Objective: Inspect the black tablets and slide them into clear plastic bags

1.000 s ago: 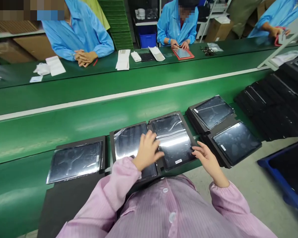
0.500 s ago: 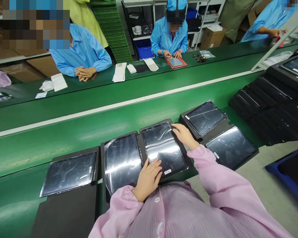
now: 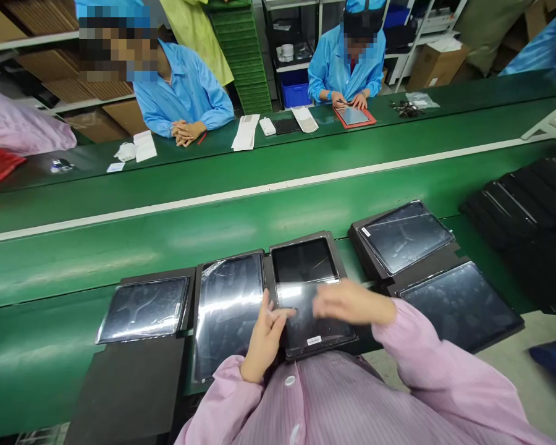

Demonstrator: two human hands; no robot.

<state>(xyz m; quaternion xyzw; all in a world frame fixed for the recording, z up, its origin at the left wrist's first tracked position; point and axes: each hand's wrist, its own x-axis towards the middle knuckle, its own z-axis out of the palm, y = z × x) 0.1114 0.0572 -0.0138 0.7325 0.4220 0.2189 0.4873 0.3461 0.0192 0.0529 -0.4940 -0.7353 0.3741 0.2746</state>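
Observation:
A tablet-sized screen panel lies on a dark foam pad in front of me, white label at its near edge. Its far part looks dark and bare, while a clear protective film seems folded back across the middle. My right hand, smeared by motion, is over the panel's right half with fingers closed, apparently on the film. At the panel's left edge is my left hand, fingers apart, one fingertip at the film. Beside it lies another film-covered screen panel.
More panels lie on foam: one screen panel at left, an upper right panel and a lower right panel. A black stack stands at far right. Across the green bench, co-workers in blue sit; one handles a red-framed tablet.
My right hand has moved from the panel's far right corner down and toward me. The panel's far part now looks bare, its film drawn back. My left hand's fingers have spread. The view has shifted.

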